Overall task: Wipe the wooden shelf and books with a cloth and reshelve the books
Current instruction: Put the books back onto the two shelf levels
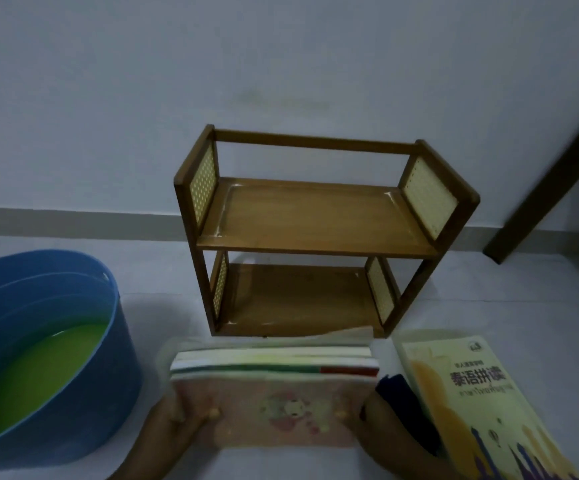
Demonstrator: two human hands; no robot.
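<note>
While you look down, pale smooth floor (488, 292) runs back to a grey-white wall (281, 64) with a low skirting strip. Dark wooden door frame (551, 174) slants in at the right edge. Light is dim; frame soft.

Your left hand (173, 424) grips the left end of a stack of books (274, 386), thumb on top of the pink cover, fingers tucked beneath and hidden. Your right hand (374, 417) grips the right end the same way, thumb tip on the cover. Stack held flat, spines facing away from you, just in front of the shelf's foot. Whether it touches the floor, you cannot tell.

Wooden shelf (319, 220) stands against the wall, two tiers, both bare. Brown frame, glossy boards with a raised lip, pale perforated side panels, a rail across the top back.

Top book: faded pink cover, blurred cartoon figure. Edges below it show white, green and red bands.

Right of the stack, a yellow book (482, 403) lies flat on the floor, printed title, purple skyline at its lower end. A dark cloth (402, 403) lies between it and your right hand, partly under the book.

Left, a round blue plastic tub (114, 341) holds yellow-green liquid.
</note>
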